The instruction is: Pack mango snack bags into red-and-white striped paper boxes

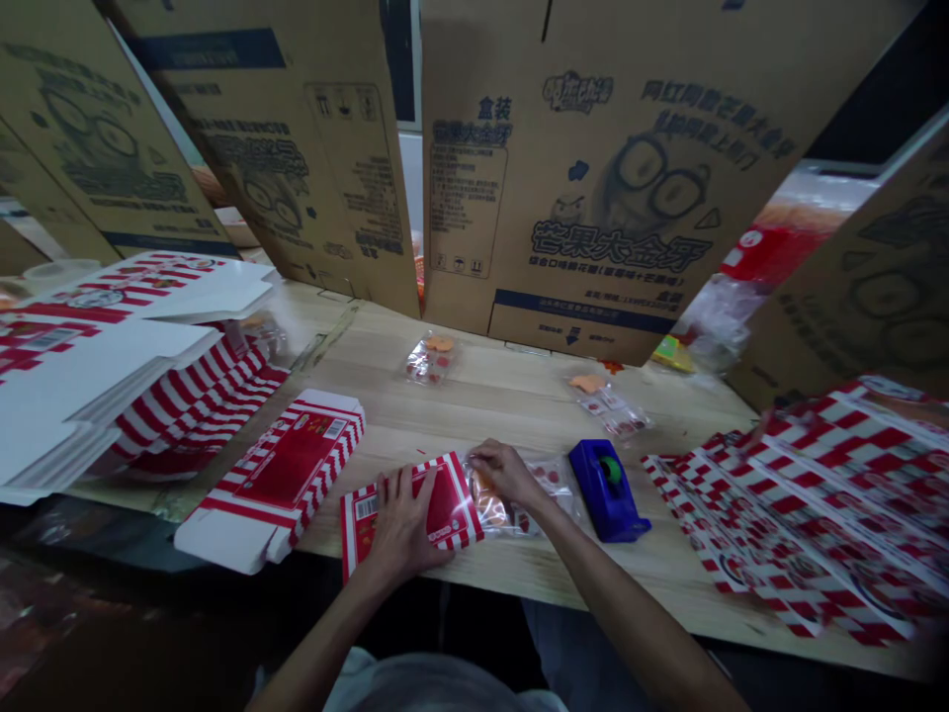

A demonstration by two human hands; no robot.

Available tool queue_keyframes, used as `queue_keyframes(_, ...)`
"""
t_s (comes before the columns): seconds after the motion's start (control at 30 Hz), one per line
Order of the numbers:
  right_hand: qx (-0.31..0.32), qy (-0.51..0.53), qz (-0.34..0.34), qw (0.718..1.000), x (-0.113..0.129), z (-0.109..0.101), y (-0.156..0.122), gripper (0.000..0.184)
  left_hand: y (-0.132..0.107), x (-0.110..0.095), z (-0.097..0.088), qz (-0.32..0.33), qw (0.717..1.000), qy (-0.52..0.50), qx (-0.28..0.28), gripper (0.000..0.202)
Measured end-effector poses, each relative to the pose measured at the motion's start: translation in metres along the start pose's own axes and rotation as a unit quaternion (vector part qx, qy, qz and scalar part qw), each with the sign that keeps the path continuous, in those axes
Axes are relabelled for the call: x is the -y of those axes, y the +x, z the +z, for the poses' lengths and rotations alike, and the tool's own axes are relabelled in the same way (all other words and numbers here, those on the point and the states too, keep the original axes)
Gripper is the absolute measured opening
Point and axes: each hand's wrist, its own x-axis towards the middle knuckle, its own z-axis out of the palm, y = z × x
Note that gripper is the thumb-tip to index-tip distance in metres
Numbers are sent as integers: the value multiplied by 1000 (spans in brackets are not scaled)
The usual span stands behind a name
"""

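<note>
My left hand (pixel 404 519) lies across a small red-and-white striped carton (pixel 456 499) near the table's front edge, fingers over its top and thumb toward the near side, holding it. At the carton's right end, my right hand (pixel 508 475) has its fingers pinched on a clear plastic packet (pixel 493 509). Something orange and small printed pieces show inside the packet. I cannot tell whether part of it sits inside the carton. A second striped carton (pixel 286 465) rests to the left, with white end flaps out. To the right stands a blue tape dispenser (pixel 604 494) with a green core.
Flat striped cartons (pixel 801 504) are fanned out at the right. More white and striped cartons (pixel 96 366) pile up at the left. Two clear packets (pixel 432 358) (pixel 608 403) lie farther back. Tall brown cardboard sheets (pixel 593 198) stand along the table's rear.
</note>
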Motion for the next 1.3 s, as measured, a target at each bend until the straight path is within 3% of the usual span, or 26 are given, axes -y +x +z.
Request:
queue_keyframes(0.1, -32, 21, 9, 999, -3, 5, -2, 25, 0, -1, 0, -4, 1000, 3, 4, 106)
queue_keyframes(0.2, -22, -11, -5, 1000, -1, 5, -3, 38, 0, -2, -1, -8, 1000, 7, 13, 108)
queue_keyframes(0.43, -18, -9, -35, 999, 2, 4, -4, 22, 1, -3, -3, -6, 1000, 11, 17, 107)
queue_keyframes(0.57, 8, -10, 1, 1000, 5, 7, -3, 23, 2, -1, -1, 7, 1000, 8, 17, 105)
queue_keyframes(0.77, -55, 18, 79, 995, 8, 19, -3, 24, 3, 0, 1, 10, 1000, 2, 22, 108)
queue_keyframes(0.97, -90, 7, 88, 992, 8, 25, -7, 19, 3, 0, 2, 8, 1000, 3, 24, 104)
queue_keyframes(1.13, -49, -6, 49, 998, 1, 21, -5, 21, 4, 1, 2, 14, 999, 0, 32, 110)
queue_keyframes(1.3, -21, -7, 51, 998, -3, 25, -2, 27, 5, 2, 6, 16, 998, 6, 59, 111)
